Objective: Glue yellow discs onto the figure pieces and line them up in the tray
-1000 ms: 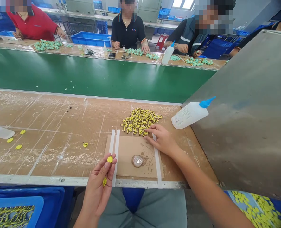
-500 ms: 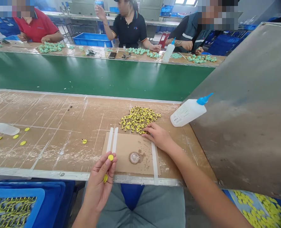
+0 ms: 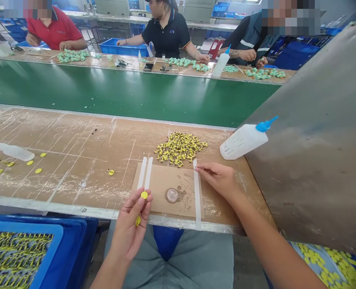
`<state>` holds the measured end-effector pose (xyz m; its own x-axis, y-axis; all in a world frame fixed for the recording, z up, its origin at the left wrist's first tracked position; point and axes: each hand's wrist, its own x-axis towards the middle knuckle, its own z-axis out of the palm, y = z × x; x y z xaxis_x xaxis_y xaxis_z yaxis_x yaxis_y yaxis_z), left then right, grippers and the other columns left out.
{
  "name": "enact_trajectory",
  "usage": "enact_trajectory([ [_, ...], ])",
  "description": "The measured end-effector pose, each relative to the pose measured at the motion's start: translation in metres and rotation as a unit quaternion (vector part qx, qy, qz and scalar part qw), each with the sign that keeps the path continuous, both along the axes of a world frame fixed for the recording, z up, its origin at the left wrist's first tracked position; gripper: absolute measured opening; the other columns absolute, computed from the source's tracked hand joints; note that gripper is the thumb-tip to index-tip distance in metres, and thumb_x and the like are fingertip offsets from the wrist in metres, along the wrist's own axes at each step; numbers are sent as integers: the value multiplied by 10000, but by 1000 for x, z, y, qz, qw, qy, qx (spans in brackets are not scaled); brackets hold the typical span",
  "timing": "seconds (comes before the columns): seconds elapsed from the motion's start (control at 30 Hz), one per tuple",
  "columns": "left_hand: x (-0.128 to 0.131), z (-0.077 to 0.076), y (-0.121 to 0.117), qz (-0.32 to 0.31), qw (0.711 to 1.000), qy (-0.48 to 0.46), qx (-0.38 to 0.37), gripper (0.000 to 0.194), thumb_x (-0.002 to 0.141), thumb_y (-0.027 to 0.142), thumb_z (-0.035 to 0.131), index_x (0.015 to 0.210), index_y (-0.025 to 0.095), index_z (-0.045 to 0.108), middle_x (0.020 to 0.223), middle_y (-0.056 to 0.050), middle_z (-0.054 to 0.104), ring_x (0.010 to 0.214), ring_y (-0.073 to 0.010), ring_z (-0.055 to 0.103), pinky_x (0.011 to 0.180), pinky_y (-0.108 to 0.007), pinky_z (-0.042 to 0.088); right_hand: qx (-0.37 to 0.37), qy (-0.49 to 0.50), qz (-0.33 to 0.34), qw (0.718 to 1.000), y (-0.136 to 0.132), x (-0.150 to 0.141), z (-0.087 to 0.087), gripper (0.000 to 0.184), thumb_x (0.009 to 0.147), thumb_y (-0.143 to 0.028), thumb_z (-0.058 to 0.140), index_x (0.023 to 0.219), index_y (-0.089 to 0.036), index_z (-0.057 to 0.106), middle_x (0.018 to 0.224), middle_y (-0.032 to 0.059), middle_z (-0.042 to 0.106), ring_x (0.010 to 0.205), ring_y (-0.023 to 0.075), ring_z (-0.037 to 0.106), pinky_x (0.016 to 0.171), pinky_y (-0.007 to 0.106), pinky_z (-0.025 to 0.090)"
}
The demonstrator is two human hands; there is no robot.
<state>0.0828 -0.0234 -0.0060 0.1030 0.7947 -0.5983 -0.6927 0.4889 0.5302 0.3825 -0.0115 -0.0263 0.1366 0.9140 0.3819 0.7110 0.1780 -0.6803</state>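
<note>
Between the thumb and fingertips of my left hand (image 3: pixel 132 224) is a small round yellow disc (image 3: pixel 144 195). Further yellow discs (image 3: pixel 138 220) are tucked against its lower fingers. My right hand (image 3: pixel 221 180) is closed in a pinch over the right tape strip (image 3: pixel 197 200); a tiny dark bit shows at the fingertips, too small to name. Left of that hand lies a heap of small yellow-and-black pieces (image 3: pixel 180 148). A cardboard sheet (image 3: pixel 156 182) lies in front of me, bearing a small round dish (image 3: pixel 172 195) with wet-looking spots beside it.
A white bottle with a blue nozzle (image 3: pixel 244 141) leans by the metal panel (image 3: pixel 316 140) on the right. Loose yellow discs (image 3: pixel 38 170) and a clear bottle (image 3: pixel 13 151) lie left. Blue trays (image 3: pixel 57 241) stand below. Several people work beyond the green belt (image 3: pixel 129 88).
My right hand has drawn back from the heap, moving right, its fingertips now pinched together. My left hand keeps its disc. The view has shifted slightly.
</note>
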Motion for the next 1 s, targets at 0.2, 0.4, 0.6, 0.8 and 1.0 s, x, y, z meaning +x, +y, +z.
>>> enact_trajectory([
  [0.2, 8, -3, 0, -27, 999, -29, 16, 269, 745, 47, 757, 998, 140, 757, 1034, -105, 766, 849, -147, 745, 779, -179, 601, -74, 144, -33, 986, -5, -6, -8, 238, 860, -440, 648, 882, -224, 747, 827, 44, 740, 590, 170, 685, 567, 316, 593],
  [0.4, 11, -5, 6, -32, 999, -33, 22, 255, 768, 67, 746, 1009, 148, 756, 1008, -94, 769, 808, -127, 744, 755, -167, 603, -51, -2, -29, 998, -7, -6, -7, 215, 838, -387, 688, 988, -250, 757, 912, 39, 771, 768, 212, 734, 754, 361, 610],
  [0.6, 13, -8, 16, -38, 998, -35, 27, 210, 805, 71, 710, 998, 137, 758, 960, -93, 770, 800, -111, 738, 757, -149, 595, -11, -56, 18, 998, -8, -13, -9, 87, 838, -326, 709, 869, -272, 771, 861, -8, 776, 753, 172, 731, 708, 289, 599],
  [0.8, 12, -12, 21, -49, 997, -31, 42, 233, 766, 85, 757, 993, 139, 760, 1023, -96, 762, 813, -100, 731, 743, -127, 586, 57, -15, 23, 998, -15, -22, -9, 156, 846, -209, 693, 966, -280, 764, 907, 1, 766, 793, 168, 723, 752, 297, 593],
  [1.0, 14, -17, 20, -46, 997, -38, 51, 274, 705, 130, 823, 969, 172, 768, 984, -67, 775, 800, -101, 736, 734, -118, 583, 122, 115, 12, 986, -30, -67, -5, 311, 784, -70, 722, 1009, -283, 748, 904, 14, 751, 784, 159, 702, 711, 299, 589],
])
